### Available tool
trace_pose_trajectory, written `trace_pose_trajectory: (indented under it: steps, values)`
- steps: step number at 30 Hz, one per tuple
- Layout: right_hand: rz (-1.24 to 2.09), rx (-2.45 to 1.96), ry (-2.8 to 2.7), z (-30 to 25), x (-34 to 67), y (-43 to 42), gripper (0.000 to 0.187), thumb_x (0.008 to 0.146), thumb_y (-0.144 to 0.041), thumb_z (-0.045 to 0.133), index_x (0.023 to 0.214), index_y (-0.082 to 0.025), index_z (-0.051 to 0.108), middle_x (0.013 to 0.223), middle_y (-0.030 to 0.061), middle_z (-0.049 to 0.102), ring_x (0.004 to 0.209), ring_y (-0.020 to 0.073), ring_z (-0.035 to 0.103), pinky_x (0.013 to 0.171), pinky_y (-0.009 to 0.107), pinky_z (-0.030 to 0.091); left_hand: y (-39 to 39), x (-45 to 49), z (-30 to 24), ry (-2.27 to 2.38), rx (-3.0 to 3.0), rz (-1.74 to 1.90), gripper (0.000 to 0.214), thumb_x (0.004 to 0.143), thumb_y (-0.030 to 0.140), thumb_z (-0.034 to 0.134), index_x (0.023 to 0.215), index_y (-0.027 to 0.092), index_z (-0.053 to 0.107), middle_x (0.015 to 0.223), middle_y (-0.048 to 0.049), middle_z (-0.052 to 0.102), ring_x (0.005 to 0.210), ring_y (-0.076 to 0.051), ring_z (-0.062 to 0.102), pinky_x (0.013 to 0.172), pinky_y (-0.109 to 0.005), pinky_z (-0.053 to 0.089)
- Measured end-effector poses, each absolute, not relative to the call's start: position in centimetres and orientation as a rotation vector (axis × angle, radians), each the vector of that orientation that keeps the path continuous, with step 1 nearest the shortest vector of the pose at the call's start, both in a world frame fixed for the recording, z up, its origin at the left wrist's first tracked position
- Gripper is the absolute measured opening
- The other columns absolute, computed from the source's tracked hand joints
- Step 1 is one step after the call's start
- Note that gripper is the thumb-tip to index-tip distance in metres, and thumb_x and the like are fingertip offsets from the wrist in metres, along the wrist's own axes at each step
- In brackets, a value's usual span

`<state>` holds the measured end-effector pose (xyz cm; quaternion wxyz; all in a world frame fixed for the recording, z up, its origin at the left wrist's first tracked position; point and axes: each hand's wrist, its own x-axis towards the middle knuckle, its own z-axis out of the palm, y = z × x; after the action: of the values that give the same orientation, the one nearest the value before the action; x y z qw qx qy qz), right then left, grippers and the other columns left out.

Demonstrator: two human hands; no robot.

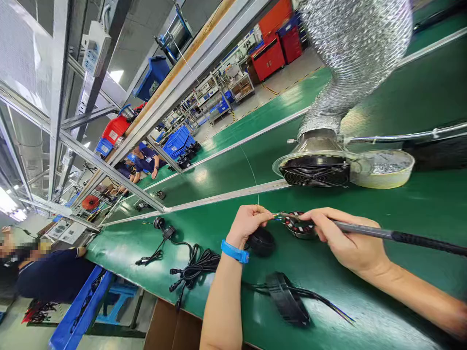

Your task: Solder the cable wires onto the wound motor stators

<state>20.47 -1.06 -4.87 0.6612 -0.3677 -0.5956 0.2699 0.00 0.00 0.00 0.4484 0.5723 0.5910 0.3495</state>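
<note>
My left hand point(251, 219), with a blue band at the wrist, is closed in a pinch. A thin solder wire point(251, 170) runs down into it, and fine coloured leads point(278, 217) show at its fingertips. My right hand point(350, 245) grips a soldering iron point(368, 230) like a pen, its tip close to those leads. Between the hands sits a round part point(302, 229) with a metal rim and dark and red segments, partly covered by my right fingers. A black round cap point(261, 242) lies under my left hand. Nearer me is a black round housing point(288, 299) with a cable and bare-ended leads.
A fume fan point(315, 172) with a foil duct point(361, 43) stands behind my right hand, beside a round tub point(386, 170). Black cables point(200, 262) lie left on the green bench. Metal posts cross the left side; co-workers sit farther off.
</note>
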Motion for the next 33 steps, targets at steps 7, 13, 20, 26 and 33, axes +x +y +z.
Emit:
trace_pose_trajectory:
  steps: [7, 13, 20, 26, 33]
  values:
    - [0.641, -0.877, -1.337, -5.2, 20.5, -1.1, 0.037, 0.092, -0.046, 0.057, 0.071, -0.024, 0.08, 0.047, -0.0017, 0.057, 0.038, 0.015, 0.052, 0.047, 0.029, 0.051, 0.2, 0.0, -0.2, 1.435, 1.412, 0.862, 0.033, 0.067, 0.045, 0.082, 0.067, 0.016, 0.066, 0.056, 0.0028, 0.055, 0.059, -0.011, 0.045, 0.066, -0.03, 0.034]
    - [0.668, -0.906, -1.344, -4.7, 20.6, -1.2, 0.039, 0.089, -0.048, 0.056, 0.07, -0.025, 0.08, 0.046, -0.0014, 0.056, 0.039, 0.0152, 0.052, 0.045, 0.03, 0.046, 0.3, 0.0, -0.3, 1.438, 1.409, 0.869, 0.035, 0.065, 0.047, 0.083, 0.064, 0.017, 0.063, 0.056, 0.0024, 0.056, 0.059, -0.011, 0.046, 0.066, -0.03, 0.035]
    - [0.787, -0.94, -1.266, -4.0, 20.3, -1.5, 0.04, 0.088, -0.052, 0.057, 0.068, -0.023, 0.077, 0.044, -0.0011, 0.054, 0.038, 0.0152, 0.049, 0.045, 0.03, 0.046, 0.3, 0.0, -0.5, 1.439, 1.411, 0.893, 0.034, 0.066, 0.045, 0.081, 0.066, 0.016, 0.064, 0.057, 0.0016, 0.057, 0.058, -0.01, 0.047, 0.066, -0.029, 0.036]
    - [0.818, -0.925, -1.201, -3.9, 20.4, -1.6, 0.038, 0.087, -0.048, 0.057, 0.07, -0.022, 0.079, 0.044, -0.0017, 0.054, 0.038, 0.014, 0.049, 0.042, 0.03, 0.04, 0.2, 0.0, -0.4, 1.428, 1.438, 0.89, 0.032, 0.068, 0.044, 0.081, 0.067, 0.016, 0.065, 0.057, 0.0016, 0.057, 0.059, -0.011, 0.047, 0.066, -0.029, 0.036]
    - [0.801, -0.927, -1.188, -4.0, 20.6, -1.5, 0.034, 0.086, -0.044, 0.059, 0.068, -0.022, 0.078, 0.045, -0.002, 0.054, 0.039, 0.0136, 0.049, 0.043, 0.029, 0.042, 0.3, -0.2, -0.6, 1.447, 1.438, 0.87, 0.032, 0.067, 0.045, 0.081, 0.07, 0.016, 0.069, 0.058, 0.0012, 0.058, 0.059, -0.011, 0.049, 0.066, -0.03, 0.037]
